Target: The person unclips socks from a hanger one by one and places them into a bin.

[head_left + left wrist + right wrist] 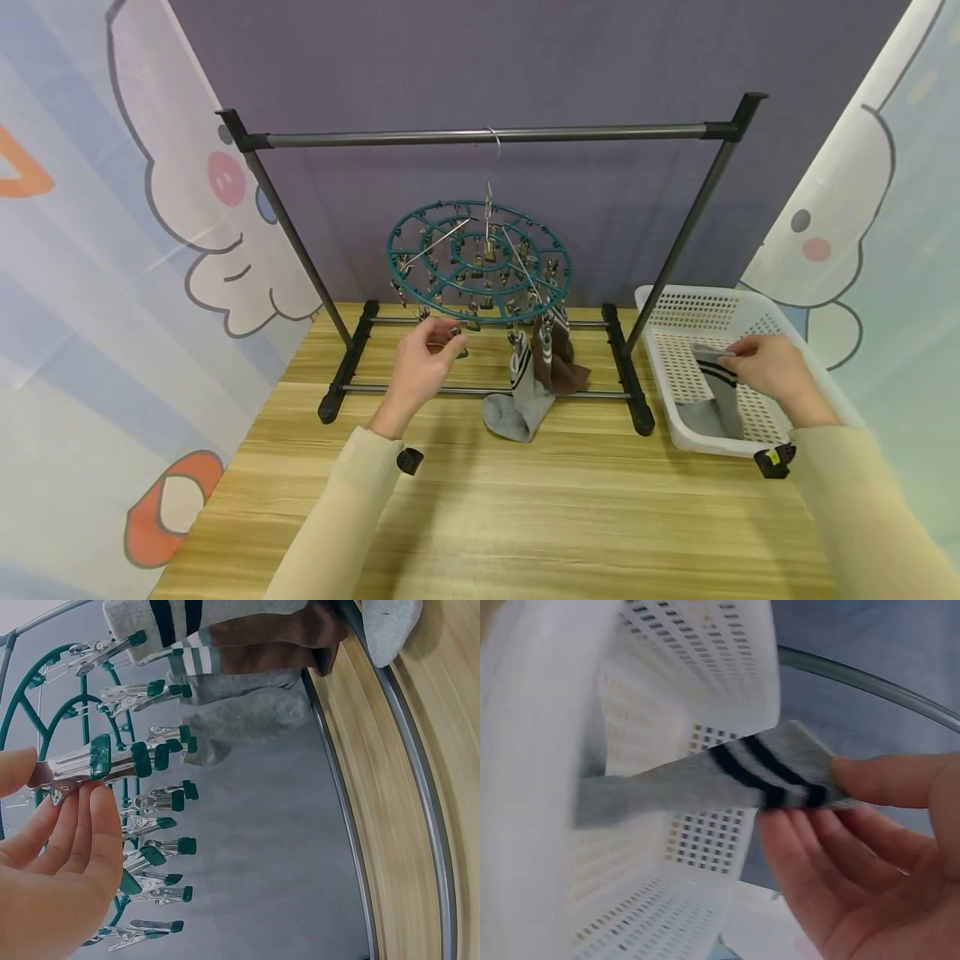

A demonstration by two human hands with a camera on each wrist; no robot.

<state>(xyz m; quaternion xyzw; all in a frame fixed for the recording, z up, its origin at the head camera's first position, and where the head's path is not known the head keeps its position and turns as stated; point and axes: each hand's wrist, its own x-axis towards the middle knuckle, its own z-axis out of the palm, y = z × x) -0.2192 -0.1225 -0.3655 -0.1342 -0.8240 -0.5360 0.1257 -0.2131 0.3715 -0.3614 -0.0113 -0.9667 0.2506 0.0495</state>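
A grey sock with two dark stripes (682, 784) is pinched at its cuff by my right hand (772, 371), its foot end still down in the white basket (832, 392). My left hand (422, 358) pinches a metal clip with green tips (71, 765) between thumb and fingers, at the near edge of the round green drying hanger (393, 250). Several more clips dangle from the hanger's rings. On its right side hang a grey striped sock (517, 412) and a brown sock (558, 375). More grey socks (247, 716) show behind them in the left wrist view.
The hanger hooks onto the crossbar (360, 138) of a dark metal rack, whose feet (637, 408) stand on the wooden table (525, 517). The basket stands beside the rack's right foot. Behind is a grey backdrop (600, 67), with printed curtains (67, 333) at both sides.
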